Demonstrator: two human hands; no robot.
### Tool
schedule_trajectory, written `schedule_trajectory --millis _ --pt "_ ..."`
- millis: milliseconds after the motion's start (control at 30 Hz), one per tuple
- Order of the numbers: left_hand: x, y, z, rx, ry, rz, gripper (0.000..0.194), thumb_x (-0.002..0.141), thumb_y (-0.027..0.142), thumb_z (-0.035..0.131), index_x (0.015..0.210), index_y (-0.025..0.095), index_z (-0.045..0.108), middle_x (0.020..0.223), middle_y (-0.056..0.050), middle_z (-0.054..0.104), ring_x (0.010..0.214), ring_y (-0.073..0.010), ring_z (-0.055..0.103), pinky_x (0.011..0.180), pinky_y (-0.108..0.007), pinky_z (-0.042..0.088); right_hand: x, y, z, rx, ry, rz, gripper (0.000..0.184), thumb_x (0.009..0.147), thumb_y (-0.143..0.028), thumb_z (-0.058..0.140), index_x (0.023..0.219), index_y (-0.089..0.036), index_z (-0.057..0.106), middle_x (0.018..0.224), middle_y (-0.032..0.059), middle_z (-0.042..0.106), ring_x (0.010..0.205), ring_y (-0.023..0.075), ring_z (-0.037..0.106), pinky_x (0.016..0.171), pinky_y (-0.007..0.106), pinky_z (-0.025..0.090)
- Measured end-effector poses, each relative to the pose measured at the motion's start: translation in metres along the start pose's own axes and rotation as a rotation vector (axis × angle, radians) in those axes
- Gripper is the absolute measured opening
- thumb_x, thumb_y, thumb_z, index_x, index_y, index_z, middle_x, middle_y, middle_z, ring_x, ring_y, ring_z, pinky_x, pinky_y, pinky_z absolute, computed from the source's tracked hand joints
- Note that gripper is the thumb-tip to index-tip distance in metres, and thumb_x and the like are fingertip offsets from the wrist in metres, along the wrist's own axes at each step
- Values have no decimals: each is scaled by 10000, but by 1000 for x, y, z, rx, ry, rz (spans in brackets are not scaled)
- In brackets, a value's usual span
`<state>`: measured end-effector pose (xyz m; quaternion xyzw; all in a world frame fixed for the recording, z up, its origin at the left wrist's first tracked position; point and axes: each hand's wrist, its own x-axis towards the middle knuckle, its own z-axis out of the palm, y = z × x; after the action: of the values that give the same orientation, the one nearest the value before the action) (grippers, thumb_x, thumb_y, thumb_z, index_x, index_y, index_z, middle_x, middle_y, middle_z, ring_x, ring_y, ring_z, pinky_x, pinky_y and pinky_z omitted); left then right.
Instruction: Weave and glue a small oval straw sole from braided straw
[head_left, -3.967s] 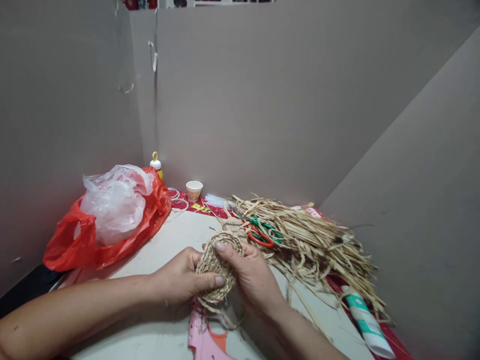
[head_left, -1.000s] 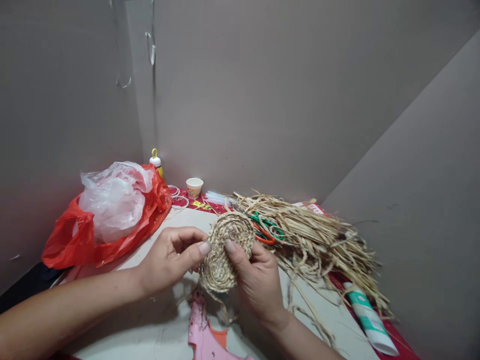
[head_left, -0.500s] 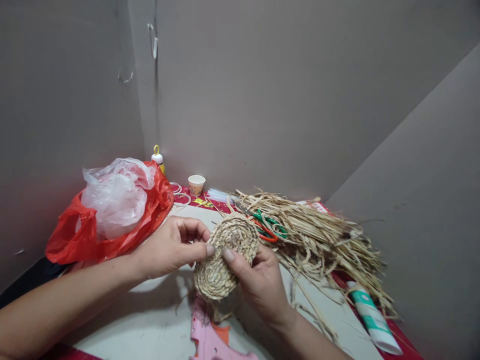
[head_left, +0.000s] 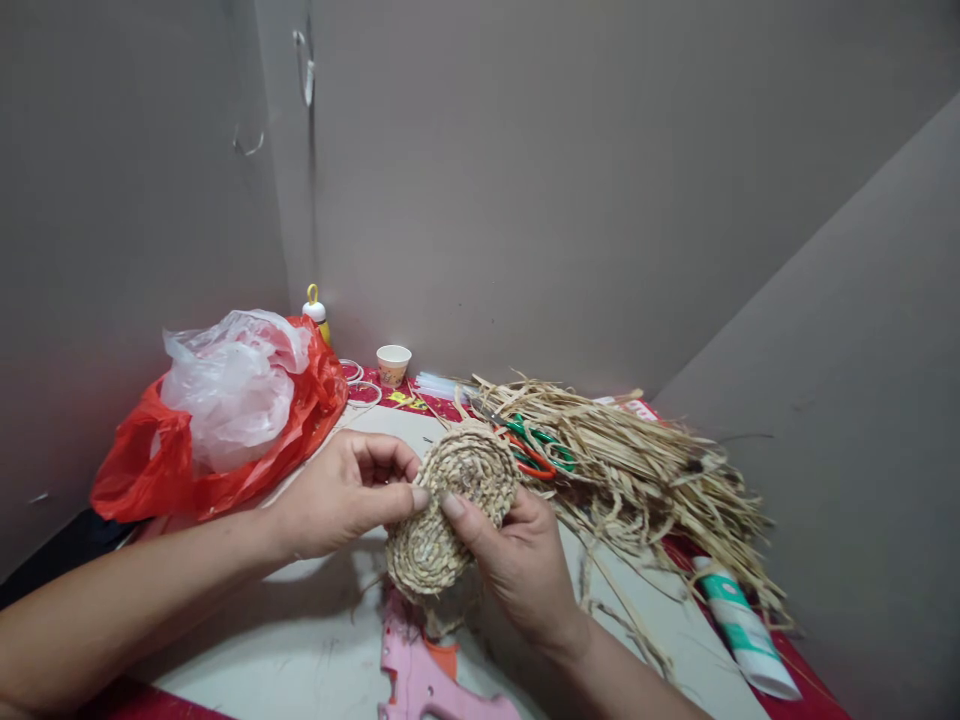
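Coiled straw braid (head_left: pixel 469 465), pinched into two joined rounds like a figure eight, is held up between both hands above the pale counter (head_left: pixel 285 650). The left hand (head_left: pixel 334 500) has its grip closed on the near-left edge at the waist, thumb against fingertips, while the right hand (head_left: pixel 521 565) grips the other side, thumb laid on the front face and fingers behind. Just below is a pink glue gun (head_left: pixel 427 685) with an orange trigger (its nozzle end is hidden by the braid). Beyond the right hand, scissors with green handles (head_left: pixel 555 455) and orange-handled scissors (head_left: pixel 529 462) lie against a loose heap of dried straw (head_left: pixel 637 450), and a green-and-white tube (head_left: pixel 746 630) rests at the right edge. Behind stand a paper cup (head_left: pixel 393 368), clear glue sticks (head_left: pixel 439 386) and a yellow-looped bottle (head_left: pixel 314 312); at left, a red plastic bag (head_left: pixel 154 465) cradles a crumpled translucent bag (head_left: pixel 232 395).
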<state>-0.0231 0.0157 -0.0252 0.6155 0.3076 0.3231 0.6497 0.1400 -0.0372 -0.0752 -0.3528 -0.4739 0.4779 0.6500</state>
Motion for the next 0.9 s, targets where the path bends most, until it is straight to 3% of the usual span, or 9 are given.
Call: schedule_trajectory --millis 300,467,600,700,833,900 --pt "0 -6 -1 10 46 67 143 675 208 712 707 142 590 606 46 535 537 -74 460 523 -208 397 9 -4 -3 -18 -66 7 132 782 -318 733 827 -194 725 690 12 705 629 160 626 620 270 528" --pt "2 -5 -3 10 140 200 150 691 225 712 702 146 586 621 39 544 562 -84 484 540 -218 408 19 -11 -13 -77 -127 -52 286 837 -448 636 969 -199 682 772 27 645 605 156 543 555 266 460" --pt "1 -4 -4 44 122 208 168 698 249 719 711 143 589 632 37 551 565 -82 481 548 -219 414 21 -9 -16 -205 -23 -103 240 871 -400 624 760 -188 628 679 -19 510 592 127 426 554 241 377" --pt "1 1 -9 118 69 174 209 725 318 710 746 136 609 635 25 571 576 -96 516 577 -239 443 21 -6 -18 -266 16 -132 319 884 -358 624 630 -188 529 620 -54 372 594 119 318 557 234 307" --pt "3 8 -18 303 158 279 281 814 395 630 708 136 607 616 16 565 564 -101 512 551 -231 424 20 -7 -18 -295 3 -126 387 878 -368 623 586 -202 431 607 -65 303 582 116 269 532 237 264" --pt "3 7 -19 283 166 318 278 835 411 610 777 139 619 642 19 566 546 -92 491 528 -223 410 17 -10 -14 -299 -19 -112 383 873 -373 622 583 -200 441 597 -66 308 566 112 266 516 234 260"
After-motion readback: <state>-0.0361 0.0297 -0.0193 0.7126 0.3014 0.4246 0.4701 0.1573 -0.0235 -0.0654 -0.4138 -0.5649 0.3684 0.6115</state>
